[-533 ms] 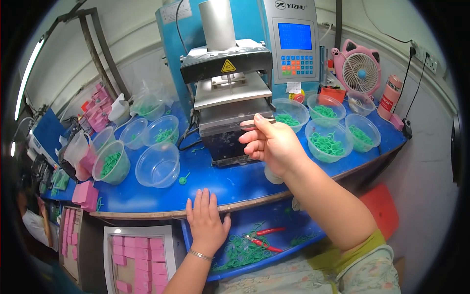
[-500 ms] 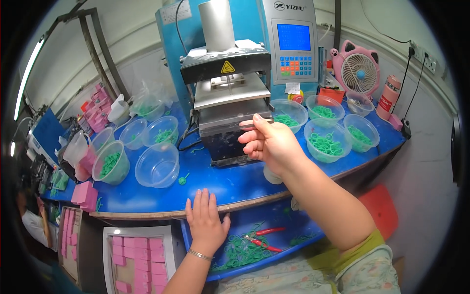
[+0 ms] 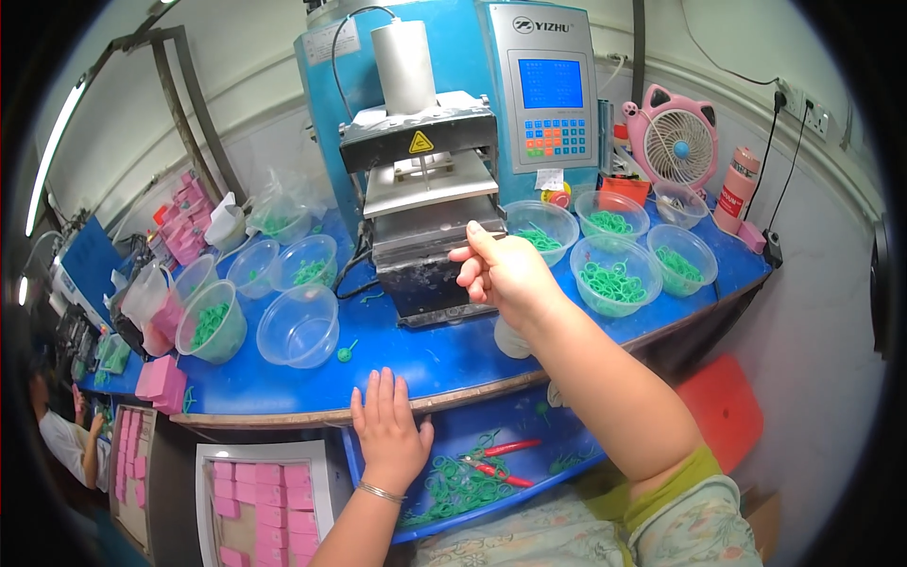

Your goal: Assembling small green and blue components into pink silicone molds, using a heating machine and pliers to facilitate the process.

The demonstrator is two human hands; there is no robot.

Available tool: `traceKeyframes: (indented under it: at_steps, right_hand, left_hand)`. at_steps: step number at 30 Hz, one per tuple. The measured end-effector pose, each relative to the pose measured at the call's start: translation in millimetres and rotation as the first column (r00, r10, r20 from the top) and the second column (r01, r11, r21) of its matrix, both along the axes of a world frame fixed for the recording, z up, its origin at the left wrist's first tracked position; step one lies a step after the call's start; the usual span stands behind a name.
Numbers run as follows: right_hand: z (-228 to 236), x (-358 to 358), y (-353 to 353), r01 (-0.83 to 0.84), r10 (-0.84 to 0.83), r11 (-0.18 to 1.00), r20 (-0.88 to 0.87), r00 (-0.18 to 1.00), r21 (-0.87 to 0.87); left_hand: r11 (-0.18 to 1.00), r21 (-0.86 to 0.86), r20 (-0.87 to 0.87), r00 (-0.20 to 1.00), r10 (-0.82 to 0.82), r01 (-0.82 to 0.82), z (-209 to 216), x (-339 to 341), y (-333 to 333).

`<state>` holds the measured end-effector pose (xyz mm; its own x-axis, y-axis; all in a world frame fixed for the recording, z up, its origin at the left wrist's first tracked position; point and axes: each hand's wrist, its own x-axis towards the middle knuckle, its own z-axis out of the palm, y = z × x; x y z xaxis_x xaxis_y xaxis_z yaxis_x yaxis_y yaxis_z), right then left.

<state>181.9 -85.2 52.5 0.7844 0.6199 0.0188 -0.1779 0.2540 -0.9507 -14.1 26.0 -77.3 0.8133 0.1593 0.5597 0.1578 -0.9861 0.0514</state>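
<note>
On a blue workbench (image 3: 255,392), we see pink blocks (image 3: 162,385) at left, near the front edge, beside a clear plastic bowl (image 3: 213,352) of green looped pieces (image 3: 210,322). A second clear bowl (image 3: 299,331) stands next to it, with a small green piece (image 3: 346,352) just to its right. We find the left hand (image 3: 389,430) laid palm down at the bench's edge, fingers straight. Behind, a press machine (image 3: 430,189) stands with its plates apart. Below, red-handled cutters (image 3: 510,446) lie among green scraps (image 3: 453,491) in a blue tray (image 3: 510,427). In front of the press, the right hand (image 3: 510,274) is raised, fingers curled, thumb near the forefinger; we cannot tell whether they pinch anything. At right, we see more bowls (image 3: 614,307) of green pieces and a pink cat-eared fan (image 3: 675,137).
</note>
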Motion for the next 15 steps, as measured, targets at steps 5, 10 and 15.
traceKeyframes:
  at_steps: [5, 10, 15]
  right_hand:
    - [-0.4, 1.0, -1.4, -0.009, 0.009, 1.000, -0.024, 1.000, 0.005]
    - [-0.3, 1.7, -1.7, -0.018, 0.018, 1.000, -0.030, 0.999, -0.002]
    - [-1.0, 1.9, -1.3, -0.026, 0.027, 1.000, -0.025, 0.999, 0.010]
  left_hand:
    - [1.000, 0.018, 0.010, 1.000, 0.007, -0.007, -1.5, 0.8, -0.5]
    - [1.000, 0.021, 0.009, 1.000, 0.009, -0.009, -2.0, 0.8, -0.2]
    - [1.000, 0.010, 0.006, 1.000, 0.007, -0.007, -1.1, 0.9, 0.1]
